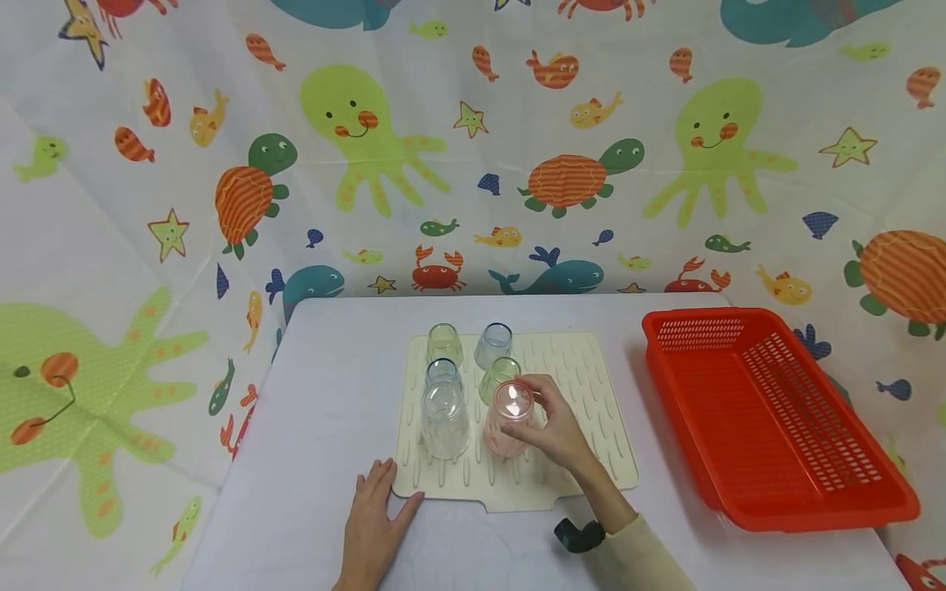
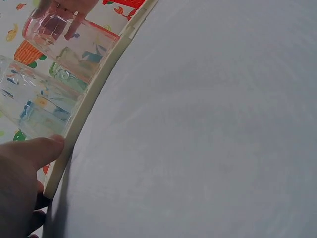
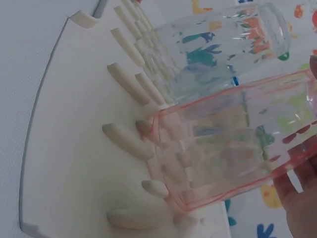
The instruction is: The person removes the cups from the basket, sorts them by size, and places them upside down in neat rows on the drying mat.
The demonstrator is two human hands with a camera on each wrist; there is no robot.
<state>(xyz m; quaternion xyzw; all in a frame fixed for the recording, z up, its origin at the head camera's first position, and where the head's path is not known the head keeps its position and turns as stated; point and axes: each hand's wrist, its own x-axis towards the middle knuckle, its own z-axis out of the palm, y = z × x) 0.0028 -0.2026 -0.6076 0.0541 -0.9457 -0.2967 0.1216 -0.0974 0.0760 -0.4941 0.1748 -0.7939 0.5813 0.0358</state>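
A pink-tinted glass [image 1: 507, 427] stands upside down near the front of a cream ridged drying mat [image 1: 569, 410]. My right hand [image 1: 554, 423] grips its upper end between thumb and fingers; in the right wrist view the pink glass's [image 3: 233, 144] rim meets the mat's ridges. Just left of it stands a tall clear glass [image 1: 446, 423], also inverted. My left hand [image 1: 373, 521] lies at the mat's front left corner, its thumb [image 2: 49, 148] touching the edge. Behind are green glasses [image 1: 444, 345] [image 1: 499, 377] and blue-rimmed glasses [image 1: 493, 345] [image 1: 442, 371].
A red plastic basket [image 1: 776, 419] sits on the table to the right of the mat. White cloth [image 1: 332, 386] covers the table. A curtain printed with sea animals [image 1: 473, 164] hangs behind. A dark curved object [image 1: 579, 536] shows by the right wrist.
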